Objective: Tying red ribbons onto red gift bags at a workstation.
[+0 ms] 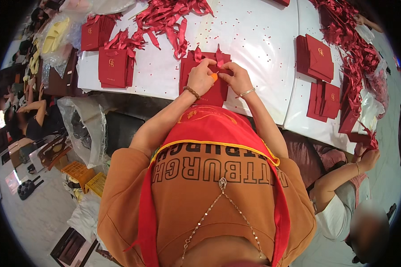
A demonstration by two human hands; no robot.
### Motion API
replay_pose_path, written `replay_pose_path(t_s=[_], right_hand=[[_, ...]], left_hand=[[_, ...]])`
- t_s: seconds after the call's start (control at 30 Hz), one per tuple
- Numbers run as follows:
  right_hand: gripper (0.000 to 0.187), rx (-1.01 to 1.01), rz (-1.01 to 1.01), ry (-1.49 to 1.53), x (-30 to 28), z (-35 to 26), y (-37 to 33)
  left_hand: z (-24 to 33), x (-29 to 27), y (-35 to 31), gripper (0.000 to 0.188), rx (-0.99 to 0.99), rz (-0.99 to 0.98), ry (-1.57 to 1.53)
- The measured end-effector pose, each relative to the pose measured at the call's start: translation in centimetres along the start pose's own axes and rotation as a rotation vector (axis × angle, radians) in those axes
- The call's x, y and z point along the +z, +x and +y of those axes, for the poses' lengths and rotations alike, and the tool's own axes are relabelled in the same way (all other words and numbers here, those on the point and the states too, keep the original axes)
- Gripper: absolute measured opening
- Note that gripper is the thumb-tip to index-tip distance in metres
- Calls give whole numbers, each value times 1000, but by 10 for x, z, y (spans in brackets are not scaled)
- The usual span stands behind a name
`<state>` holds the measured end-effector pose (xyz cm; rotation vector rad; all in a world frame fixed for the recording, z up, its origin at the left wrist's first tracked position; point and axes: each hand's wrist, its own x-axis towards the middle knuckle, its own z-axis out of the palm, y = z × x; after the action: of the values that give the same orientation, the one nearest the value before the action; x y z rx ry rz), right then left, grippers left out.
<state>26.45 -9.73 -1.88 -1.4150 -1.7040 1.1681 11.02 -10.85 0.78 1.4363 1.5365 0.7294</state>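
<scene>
A red paper bag (213, 94) lies on a stack of similar bags at the table's near edge, right in front of me. Two red ribbon ends (219, 57) stick up beyond its far edge. Over the bag, my left hand (202, 78) is closed in a pinch, with a small orange piece (214, 76) showing at its thumb; what it pinches is hidden. My right hand (238, 80) closes its fingertips beside it, at the base of the right ribbon. The fingertips of both hands almost meet.
Stacked red bags (114, 67) stand left, beside a heap of red ribbons (167, 22). More bags (315, 58) and ribbons (343, 35) lie right. Small dark dots dot the white table (263, 66). Another person's hand (368, 159) works at the right edge. Clear plastic (82, 129) hangs left.
</scene>
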Motion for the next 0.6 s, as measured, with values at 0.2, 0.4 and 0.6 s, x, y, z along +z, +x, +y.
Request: replay_pose_path(t_s=[0.2, 0.4, 0.6], right_hand=[[20, 42, 12, -3, 1, -3, -5], [18, -61, 65, -60, 0, -5, -10], [15, 157, -19, 118, -3, -12, -11]], left_hand=[[-1, 3, -3, 25, -77, -55, -123], [-4, 9, -4, 22, -68, -10, -216], [-5, 8, -6, 22, -40, -21, -247]])
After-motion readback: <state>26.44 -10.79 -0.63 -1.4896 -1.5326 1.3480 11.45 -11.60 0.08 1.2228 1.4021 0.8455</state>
